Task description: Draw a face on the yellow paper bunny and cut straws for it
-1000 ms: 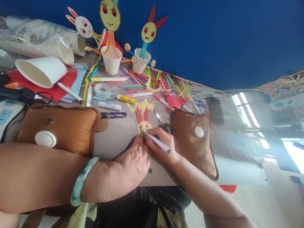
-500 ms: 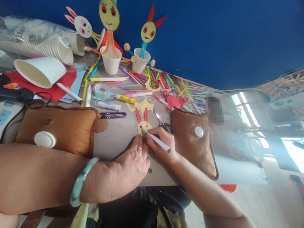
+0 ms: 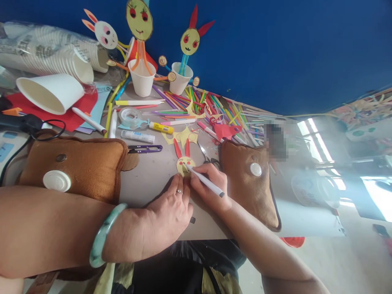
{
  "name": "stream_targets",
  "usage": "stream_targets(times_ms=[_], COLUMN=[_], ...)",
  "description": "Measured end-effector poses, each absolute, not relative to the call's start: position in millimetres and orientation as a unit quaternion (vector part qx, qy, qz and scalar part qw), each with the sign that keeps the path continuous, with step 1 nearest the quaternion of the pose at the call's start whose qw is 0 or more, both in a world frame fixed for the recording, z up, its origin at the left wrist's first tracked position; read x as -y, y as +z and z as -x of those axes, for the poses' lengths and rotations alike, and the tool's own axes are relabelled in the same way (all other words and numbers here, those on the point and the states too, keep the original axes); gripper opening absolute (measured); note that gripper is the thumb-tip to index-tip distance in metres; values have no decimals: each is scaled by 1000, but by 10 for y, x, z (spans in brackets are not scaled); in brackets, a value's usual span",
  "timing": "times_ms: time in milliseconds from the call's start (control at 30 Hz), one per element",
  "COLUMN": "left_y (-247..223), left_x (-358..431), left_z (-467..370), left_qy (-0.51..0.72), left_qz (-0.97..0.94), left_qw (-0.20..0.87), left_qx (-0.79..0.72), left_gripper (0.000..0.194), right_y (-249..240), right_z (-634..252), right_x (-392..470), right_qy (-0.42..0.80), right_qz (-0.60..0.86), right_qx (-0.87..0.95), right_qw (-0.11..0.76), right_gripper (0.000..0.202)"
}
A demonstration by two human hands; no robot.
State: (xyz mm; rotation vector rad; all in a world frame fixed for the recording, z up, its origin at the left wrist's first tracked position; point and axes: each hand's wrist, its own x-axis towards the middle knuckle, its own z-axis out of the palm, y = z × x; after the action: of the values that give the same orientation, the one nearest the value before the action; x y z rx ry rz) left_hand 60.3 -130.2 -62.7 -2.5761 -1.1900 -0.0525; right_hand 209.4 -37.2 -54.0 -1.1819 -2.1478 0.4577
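Observation:
A small yellow paper rabbit face [image 3: 184, 162] with red ears lies on the table, with red eyes, lashes and a mouth drawn on it. My left hand [image 3: 167, 208] has its fingers together, the fingertips pinning the lower edge of the face to the table. In my right hand [image 3: 212, 183] is a white marker [image 3: 208, 183] with a grey end, gripped like a pen. Its dark tip is at the middle of the face, between the eyes. A dark cap [image 3: 192, 220] lies beside my left thumb.
Brown plush pillows flank my hands, one left [image 3: 76, 163] and one right [image 3: 245, 183]. Beyond are scissors [image 3: 214, 161], purple thread snips [image 3: 145, 149], a glue stick [image 3: 161, 127], clear tape [image 3: 129, 117] and scattered colored sticks [image 3: 174, 98]. Paper-cup figures [image 3: 142, 81] stand against the blue wall.
The marker tip has shifted slightly right, from the left eye toward the middle of the face, and my right hand moved with it. My left hand stays put.

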Motion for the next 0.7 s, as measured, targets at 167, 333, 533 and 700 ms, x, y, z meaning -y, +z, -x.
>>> stream_targets(times_ms=[167, 333, 533, 700], left_y=[-688, -693, -700, -729], left_x=[1275, 1273, 1283, 1281], left_z=[-634, -635, -631, -641], left_qy=[-24, -24, -25, -23], left_qz=[896, 898, 899, 901], left_qw=[123, 120, 110, 100], left_qx=[425, 422, 424, 422], left_gripper=[43, 41, 44, 46], right_y=[-507, -513, -525, -552], right_z=[-2147, -2166, -2154, -2161], right_x=[377, 375, 368, 365], right_qy=[145, 133, 144, 140], right_qz=[463, 469, 464, 468], right_qx=[803, 803, 809, 810], right_qw=[345, 342, 330, 323], right_gripper=[4, 5, 5, 5])
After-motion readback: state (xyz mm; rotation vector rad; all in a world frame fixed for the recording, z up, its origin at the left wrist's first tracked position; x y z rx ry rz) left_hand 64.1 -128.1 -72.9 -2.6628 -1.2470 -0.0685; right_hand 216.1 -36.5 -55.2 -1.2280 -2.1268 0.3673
